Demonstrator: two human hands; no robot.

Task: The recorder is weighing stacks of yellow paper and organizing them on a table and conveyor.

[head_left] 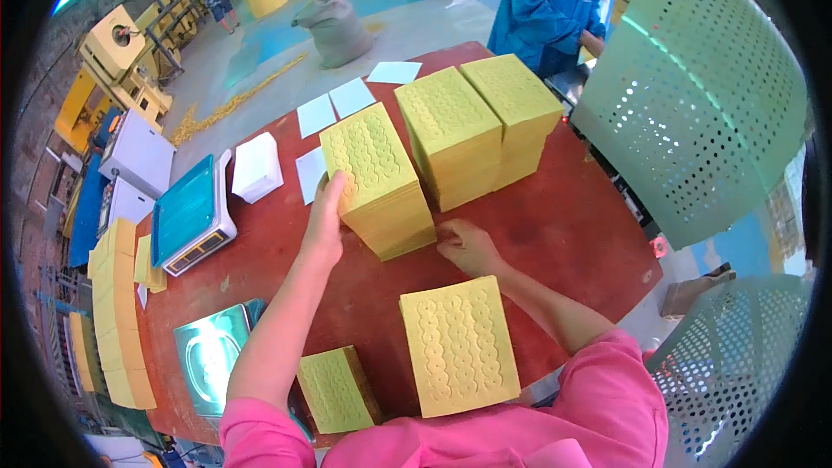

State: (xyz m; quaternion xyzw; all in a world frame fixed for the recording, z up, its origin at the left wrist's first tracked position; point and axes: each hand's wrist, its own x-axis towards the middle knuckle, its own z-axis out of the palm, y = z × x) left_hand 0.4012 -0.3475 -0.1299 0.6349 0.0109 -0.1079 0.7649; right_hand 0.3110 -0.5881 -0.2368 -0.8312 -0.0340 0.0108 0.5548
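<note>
A tall stack of embossed yellow paper sheets (388,221) stands upright in the middle of the table. My left hand (324,224) presses on its left side, thumb at the top edge, with its other fingers mostly hidden. Beside the stack's lower right corner is my right hand (468,244), fingers curled inward; whether they pinch anything is hidden. Closer to me sits another embossed yellow stack (459,347), with a shorter yellow stack (336,390) to its left. Two more tall stacks, a nearer one (455,152) and a farther one (520,121), stand side by side behind.
The red table (576,225) carries a scale with a teal pan (185,212), a shiny metal-topped device (212,351) and white sheets (316,115). Perforated green guards (693,95) rise at right, near a person in blue (546,0). A sack (334,30) stands on the floor.
</note>
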